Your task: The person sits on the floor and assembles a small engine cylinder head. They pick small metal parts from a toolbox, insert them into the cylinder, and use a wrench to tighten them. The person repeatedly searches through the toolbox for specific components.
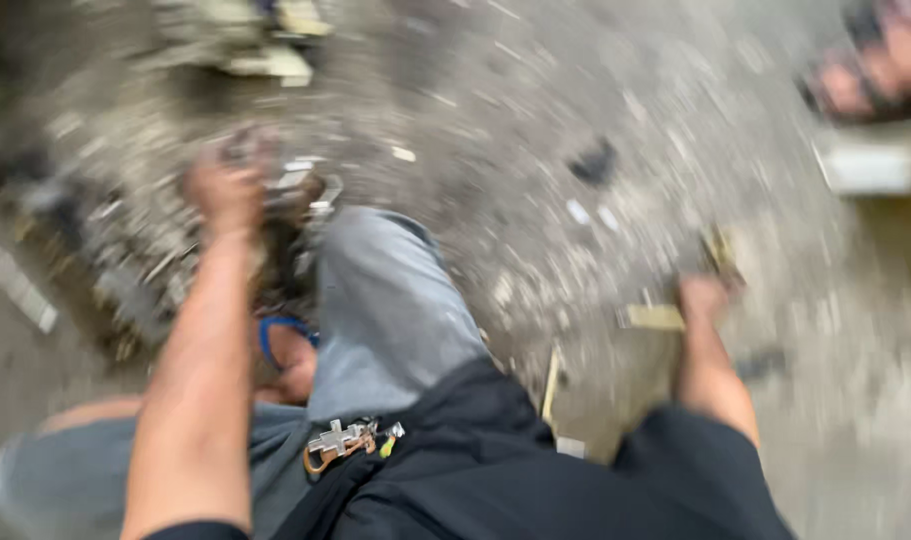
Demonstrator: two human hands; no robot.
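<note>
The picture is heavily motion-blurred. My left hand (225, 190) reaches out over a heap of small metal scraps (125, 250) on the ground and seems closed on a small dark piece, though blur hides what it is. My right hand (703, 295) is low at the right, next to a yellowish flat piece (655, 317); whether it grips it is unclear. My knee in grey-blue trousers (385, 300) lies between the arms. A bunch of keys (343, 440) hangs at my waist.
The floor is dusty concrete strewn with debris (575, 200). A foot in a blue sandal (285, 350) shows under my leg. Another person's foot (875, 65) is at the upper right, beside a pale block (870, 165).
</note>
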